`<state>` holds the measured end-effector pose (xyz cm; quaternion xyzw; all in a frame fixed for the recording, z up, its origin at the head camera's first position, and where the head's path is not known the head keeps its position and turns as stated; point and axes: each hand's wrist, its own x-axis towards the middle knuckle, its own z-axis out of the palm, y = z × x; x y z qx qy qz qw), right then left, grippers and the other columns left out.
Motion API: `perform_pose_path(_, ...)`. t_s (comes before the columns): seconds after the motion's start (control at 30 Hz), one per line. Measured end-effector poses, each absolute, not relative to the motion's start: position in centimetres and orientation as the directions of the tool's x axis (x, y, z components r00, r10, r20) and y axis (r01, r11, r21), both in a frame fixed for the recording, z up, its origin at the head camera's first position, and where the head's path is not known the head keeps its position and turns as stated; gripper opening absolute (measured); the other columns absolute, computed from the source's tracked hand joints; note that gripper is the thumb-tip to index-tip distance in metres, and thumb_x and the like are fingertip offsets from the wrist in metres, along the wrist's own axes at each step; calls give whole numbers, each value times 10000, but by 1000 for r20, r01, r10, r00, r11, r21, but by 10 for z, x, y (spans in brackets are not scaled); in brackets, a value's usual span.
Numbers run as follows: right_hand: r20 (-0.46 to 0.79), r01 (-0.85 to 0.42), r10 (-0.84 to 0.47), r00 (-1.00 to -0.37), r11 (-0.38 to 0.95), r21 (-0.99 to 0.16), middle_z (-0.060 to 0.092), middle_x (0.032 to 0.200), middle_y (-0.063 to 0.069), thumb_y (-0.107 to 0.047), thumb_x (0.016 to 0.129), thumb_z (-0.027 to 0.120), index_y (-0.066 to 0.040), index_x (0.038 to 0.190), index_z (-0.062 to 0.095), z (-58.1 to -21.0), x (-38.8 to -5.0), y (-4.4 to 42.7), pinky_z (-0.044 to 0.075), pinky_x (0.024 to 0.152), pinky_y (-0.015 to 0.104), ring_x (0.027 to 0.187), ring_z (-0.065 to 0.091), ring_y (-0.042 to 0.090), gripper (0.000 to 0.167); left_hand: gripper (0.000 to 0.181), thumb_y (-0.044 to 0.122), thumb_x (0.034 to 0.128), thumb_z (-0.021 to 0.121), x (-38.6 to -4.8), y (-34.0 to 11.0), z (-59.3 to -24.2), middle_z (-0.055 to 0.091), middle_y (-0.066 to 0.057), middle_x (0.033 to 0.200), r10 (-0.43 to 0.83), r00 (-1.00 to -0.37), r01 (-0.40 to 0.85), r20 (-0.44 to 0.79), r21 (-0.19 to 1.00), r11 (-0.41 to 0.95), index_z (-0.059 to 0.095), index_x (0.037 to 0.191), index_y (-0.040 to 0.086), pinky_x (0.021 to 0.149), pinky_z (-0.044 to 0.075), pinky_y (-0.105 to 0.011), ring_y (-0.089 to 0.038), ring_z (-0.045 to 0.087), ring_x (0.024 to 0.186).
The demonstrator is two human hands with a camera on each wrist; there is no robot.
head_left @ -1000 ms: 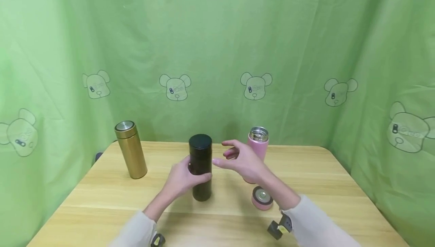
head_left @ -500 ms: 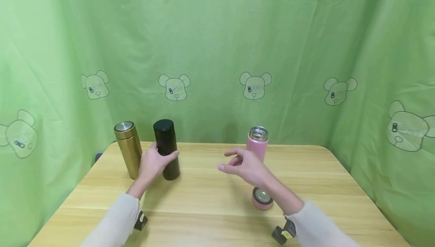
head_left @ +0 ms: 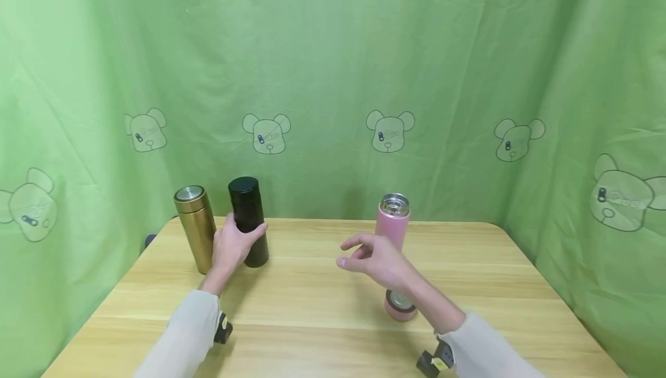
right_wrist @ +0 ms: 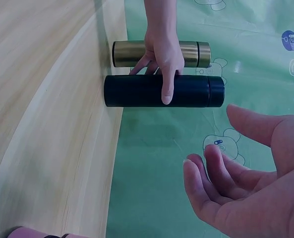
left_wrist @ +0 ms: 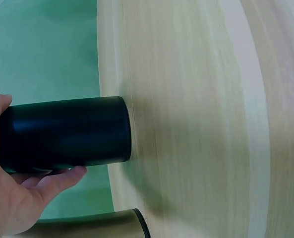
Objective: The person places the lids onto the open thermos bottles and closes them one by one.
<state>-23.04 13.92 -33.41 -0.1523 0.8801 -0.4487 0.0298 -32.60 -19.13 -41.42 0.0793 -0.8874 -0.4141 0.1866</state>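
The left hand grips the black bottle round its middle, thumb on the near side, just right of the gold bottle. In the left wrist view the black bottle lies within the fingers of that hand, its base at the table surface. Fingers loosely bent and holding nothing, the right hand hovers in front of the pink bottle, whose top has no lid. Behind that wrist, a pink lid lies on the table, partly hidden. The right wrist view shows the right hand empty.
A light wooden table carries everything. Beyond its back edge hangs a green curtain with printed bear heads, which also closes in both sides. The gold bottle stands close to the left hand.
The left hand has carried the black bottle left and toward the back, from mid-table to beside the gold bottle. The right hand has lowered slightly, its fingers still empty.
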Motion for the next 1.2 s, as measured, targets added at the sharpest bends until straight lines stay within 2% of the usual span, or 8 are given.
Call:
perform_pose_path(0.47,63,-207,-267,-962,554,-806,710,976,14,-396,871,782,-154,1203,702,-338,-234,141,553,813,353,920,661,159,419,743,616,830,742,-324,-193,-414,683,-196,1189,-270,-925,33,268,764,644,494,1308,106,954,518,-534,-409,657,1116)
perform_pose_path(0.7,59,-196,-256,-965,555,-808,718,974,25,-376,895,761,-116,1206,695,-341,-235,147,569,793,353,900,670,174,411,822,623,842,728,-318,-196,-415,653,-268,1181,-209,-952,22,221,736,677,478,1297,-15,948,518,-547,-430,647,1103)
perform_pose_path(0.8,57,-190,-248,-967,555,-809,715,976,42,-365,899,759,-85,1221,687,-341,-235,152,570,740,330,888,664,187,432,770,614,855,719,-312,-199,-417,666,-254,1079,-184,-964,3,193,698,716,525,1200,-46,848,540,-500,-393,662,981)
perform_pose_path(0.87,56,-188,-244,-968,562,-805,715,972,52,-360,903,756,-67,1231,681,-341,-235,153,564,709,311,869,657,185,445,667,612,865,707,-307,-202,-418,655,-192,900,-164,-973,-14,164,666,746,576,1023,-22,721,530,-439,-327,642,815)
perform_pose_path(0.97,55,-183,-235,-970,568,-803,711,954,63,-351,902,757,-51,1231,675,-341,-235,156,558,683,311,826,648,186,453,569,600,876,698,-300,-206,-415,503,-28,625,-124,-987,-39,98,612,790,538,697,84,566,427,-331,-183,485,594)
perform_pose_path(1.03,56,-185,-234,-971,576,-796,705,930,67,-336,904,756,-34,1234,667,-342,-235,158,557,670,319,790,647,195,456,595,575,886,698,-295,-207,-413,372,36,525,-93,-994,-45,52,584,811,444,561,146,521,362,-298,-135,375,520)
perform_pose_path(1.1,59,-191,-235,-970,596,-780,689,897,63,-318,905,756,-24,1233,659,-343,-236,160,552,652,323,752,639,195,451,594,537,897,701,-290,-207,-410,352,61,496,-59,-998,-33,28,556,831,436,519,164,516,350,-287,-118,355,505)
perform_pose_path(1.2,65,-202,-228,-972,655,-728,664,859,45,-292,901,761,-24,1234,653,-348,-238,163,544,645,321,736,625,178,441,478,451,916,709,-283,-202,-407,490,40,560,8,-999,32,48,529,848,560,599,126,546,394,-292,-139,454,556)
